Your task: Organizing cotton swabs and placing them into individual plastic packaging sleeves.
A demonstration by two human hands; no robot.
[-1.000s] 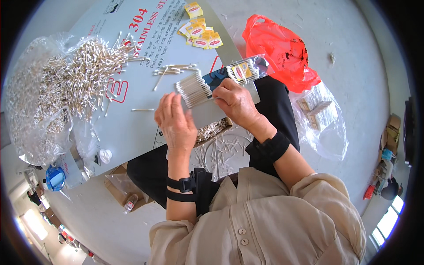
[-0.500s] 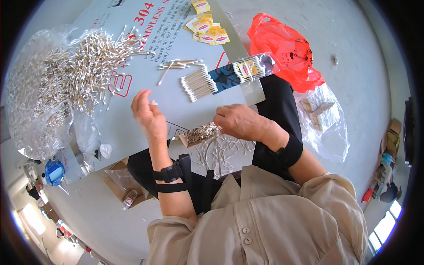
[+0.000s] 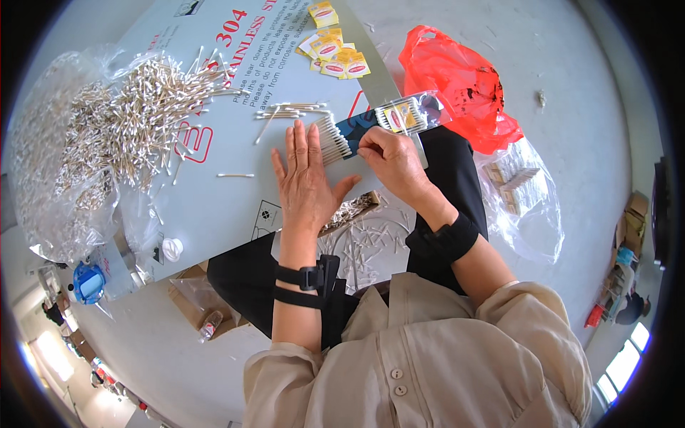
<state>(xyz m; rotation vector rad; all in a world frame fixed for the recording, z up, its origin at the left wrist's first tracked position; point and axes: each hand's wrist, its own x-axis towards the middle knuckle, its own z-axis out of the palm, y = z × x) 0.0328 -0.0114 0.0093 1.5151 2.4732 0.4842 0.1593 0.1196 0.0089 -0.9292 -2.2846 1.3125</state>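
Observation:
My left hand (image 3: 307, 178) lies flat with fingers spread, its fingertips against the left side of a row of cotton swabs (image 3: 335, 141). Beside the row's right end, my right hand (image 3: 394, 160) is closed in a pinch at the near edge of a clear bag with a dark blue pattern (image 3: 354, 124); what its fingers hold is hidden. Swabs with a yellow card (image 3: 401, 116) show inside the bag's far end. A few loose swabs (image 3: 289, 110) lie beyond my left fingertips, and a lone swab (image 3: 235, 175) lies left of that hand.
A big heap of swabs (image 3: 153, 107) spills from a clear bag at left. Yellow cards (image 3: 335, 53) lie at the table's far side. Below my hands is a small carton (image 3: 367, 207) of swabs. A red plastic bag (image 3: 457, 85) and a clear bag (image 3: 535, 207) are at right.
My left hand has moved right and flattened beside the swab row. My right hand has moved up from the carton to the bag's edge. A lone swab shows where my left hand was.

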